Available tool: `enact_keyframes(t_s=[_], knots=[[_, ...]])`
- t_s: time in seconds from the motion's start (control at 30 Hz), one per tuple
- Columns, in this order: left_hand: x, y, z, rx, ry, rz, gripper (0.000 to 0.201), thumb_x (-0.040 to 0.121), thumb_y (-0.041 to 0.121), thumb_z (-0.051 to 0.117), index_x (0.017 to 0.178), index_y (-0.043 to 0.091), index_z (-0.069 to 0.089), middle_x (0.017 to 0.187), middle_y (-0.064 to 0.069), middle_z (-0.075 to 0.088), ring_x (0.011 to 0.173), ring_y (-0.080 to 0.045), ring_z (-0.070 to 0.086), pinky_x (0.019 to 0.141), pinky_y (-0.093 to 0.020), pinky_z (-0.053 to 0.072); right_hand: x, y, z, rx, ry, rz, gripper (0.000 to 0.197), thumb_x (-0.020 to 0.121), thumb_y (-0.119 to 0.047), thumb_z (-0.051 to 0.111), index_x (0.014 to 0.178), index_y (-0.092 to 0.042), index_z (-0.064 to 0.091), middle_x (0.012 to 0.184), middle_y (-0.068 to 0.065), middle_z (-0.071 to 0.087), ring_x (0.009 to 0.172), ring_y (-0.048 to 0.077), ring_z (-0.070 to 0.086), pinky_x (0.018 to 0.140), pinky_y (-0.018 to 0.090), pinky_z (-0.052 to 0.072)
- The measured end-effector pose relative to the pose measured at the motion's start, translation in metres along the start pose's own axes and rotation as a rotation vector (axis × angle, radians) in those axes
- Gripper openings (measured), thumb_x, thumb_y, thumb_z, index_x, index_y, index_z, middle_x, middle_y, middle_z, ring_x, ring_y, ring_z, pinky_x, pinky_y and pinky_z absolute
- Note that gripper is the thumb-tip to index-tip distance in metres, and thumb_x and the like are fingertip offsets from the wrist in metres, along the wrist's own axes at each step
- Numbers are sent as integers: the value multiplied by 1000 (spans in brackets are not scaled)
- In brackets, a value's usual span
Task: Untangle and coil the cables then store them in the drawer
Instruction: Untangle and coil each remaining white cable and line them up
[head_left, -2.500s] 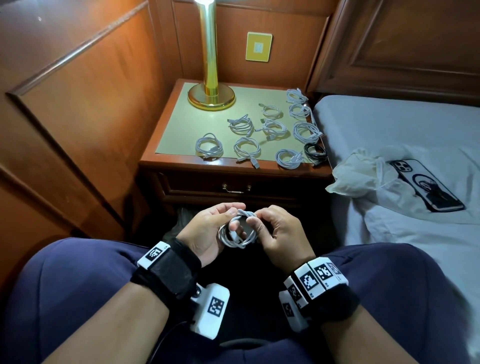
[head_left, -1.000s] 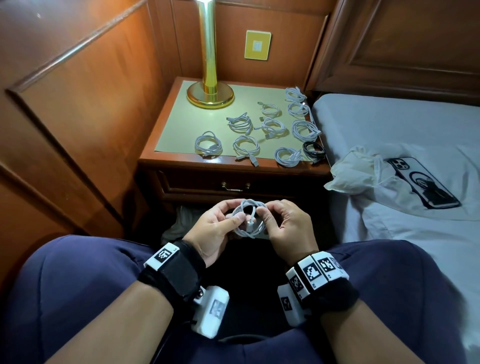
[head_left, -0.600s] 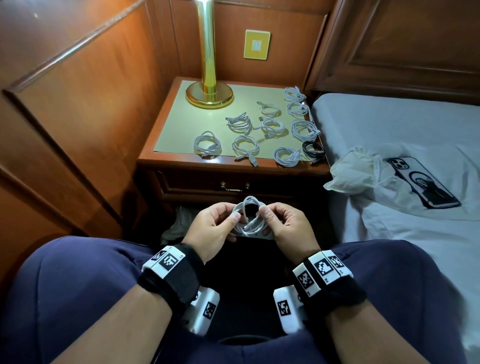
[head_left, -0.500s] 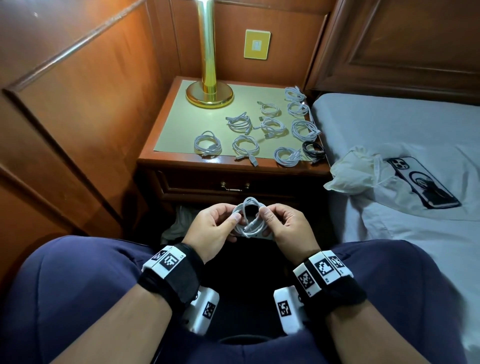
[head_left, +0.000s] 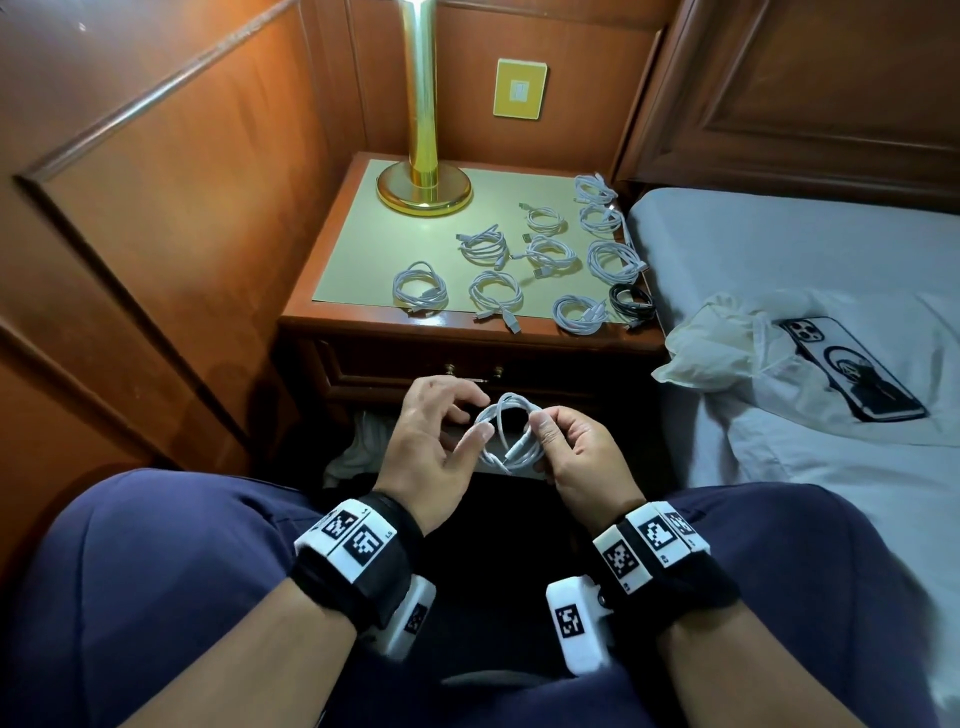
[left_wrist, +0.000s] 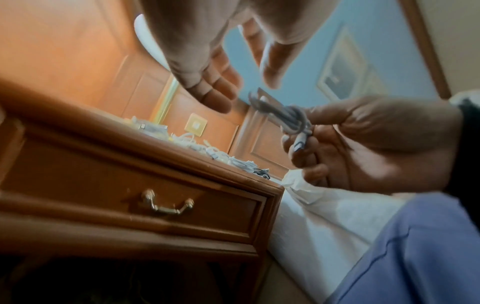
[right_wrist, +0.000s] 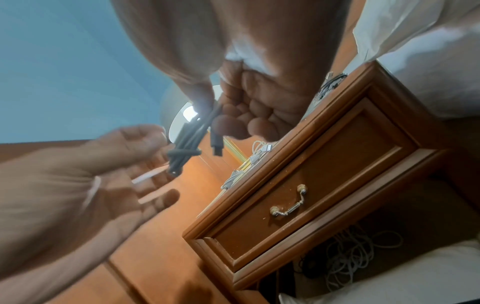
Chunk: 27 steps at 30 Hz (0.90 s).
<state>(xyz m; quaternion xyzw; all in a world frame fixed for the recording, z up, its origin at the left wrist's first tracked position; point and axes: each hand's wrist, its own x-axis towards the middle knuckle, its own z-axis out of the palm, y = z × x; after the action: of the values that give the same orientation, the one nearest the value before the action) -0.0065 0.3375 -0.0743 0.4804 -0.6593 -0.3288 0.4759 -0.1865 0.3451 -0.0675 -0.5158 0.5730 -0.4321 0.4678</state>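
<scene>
A small coiled white cable (head_left: 511, 457) hangs over my lap, its loose end wound round the loops. My right hand (head_left: 545, 428) pinches the coil on its right side between thumb and fingers. My left hand (head_left: 475, 415) is just left of it with fingers spread; the left wrist view shows this left hand (left_wrist: 241, 88) apart from the cable (left_wrist: 288, 117). The right wrist view shows the cable (right_wrist: 187, 144) dangling below my curled right fingers (right_wrist: 246, 115). Ahead, the nightstand drawer (left_wrist: 130, 195) is closed, brass handle (right_wrist: 287, 209) in front. Several coiled cables (head_left: 493, 291) lie on the nightstand top.
A brass lamp (head_left: 423, 182) stands at the back of the nightstand (head_left: 363, 322). One black coil (head_left: 631, 301) lies near its right edge. The bed (head_left: 779, 249) on the right carries a plastic bag (head_left: 711, 343) and a phone (head_left: 852, 369). Loose tangled cables (right_wrist: 355, 257) lie under the nightstand.
My left hand has let go of the coil and spread its fingers. My right hand still holds the coil, now slightly higher and nearer the drawer.
</scene>
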Motion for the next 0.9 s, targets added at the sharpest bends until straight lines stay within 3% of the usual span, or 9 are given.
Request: enact_keyframes(t_s=[0.1,0.2,0.23,0.33,0.43,0.53,0.77,0.83,0.9], knots=[[-4,-2,0,266,-80,139,8,85,32,74,92,27,71,119,5,55,106,-14,53,92,-12,37,1,1,-1,-64,51,-45,22,99,-24,57,85,-11,67,73,-1,68,66,7,66,61,21,52],[-8,-8,3,378,-122,142,20,82,46,70,87,27,73,121,4,58,112,-19,48,97,-22,38,-1,2,-2,-124,49,-75,21,98,-24,59,86,-9,68,76,-1,69,67,6,66,64,20,52],[-8,-8,4,395,-127,150,19,81,43,73,85,25,74,120,4,59,113,-20,49,97,-24,39,-1,2,-2,-138,52,-78,20,98,-24,60,87,-10,69,76,-1,70,68,6,66,64,20,52],[-7,-8,6,385,-135,151,13,80,35,79,83,23,74,123,5,60,119,-19,46,102,-12,27,-1,3,-1,-175,72,-92,18,97,-25,61,88,-13,70,80,-1,71,72,9,69,67,24,56],[-6,-8,9,366,-158,87,11,81,33,75,81,22,75,134,5,57,127,-22,40,107,-23,28,0,7,0,-238,119,-111,18,97,-29,62,87,-17,71,83,-2,71,75,11,69,69,28,57],[-3,-3,10,305,-177,-22,6,81,26,77,77,21,75,142,8,52,134,-20,32,109,-26,22,0,9,3,-264,215,-136,19,97,-29,62,85,-18,72,82,-4,71,73,6,67,66,20,52],[-2,12,9,173,-68,-75,17,80,19,79,66,21,68,142,15,53,138,-7,32,110,-6,13,3,6,4,-428,423,-342,12,93,-26,68,85,-17,73,81,-8,64,75,-2,58,69,4,39],[-1,7,8,198,-112,-106,19,80,21,78,64,24,67,142,14,54,138,-9,33,115,-14,18,5,8,3,-411,445,-337,13,94,-27,67,85,-18,72,81,-8,65,75,-1,59,69,5,40],[-2,1,9,174,-198,-185,19,79,25,77,63,24,67,139,12,58,135,-8,42,114,-29,32,6,10,3,-353,460,-274,16,95,-30,65,85,-20,72,81,-9,68,75,3,63,70,11,46]])
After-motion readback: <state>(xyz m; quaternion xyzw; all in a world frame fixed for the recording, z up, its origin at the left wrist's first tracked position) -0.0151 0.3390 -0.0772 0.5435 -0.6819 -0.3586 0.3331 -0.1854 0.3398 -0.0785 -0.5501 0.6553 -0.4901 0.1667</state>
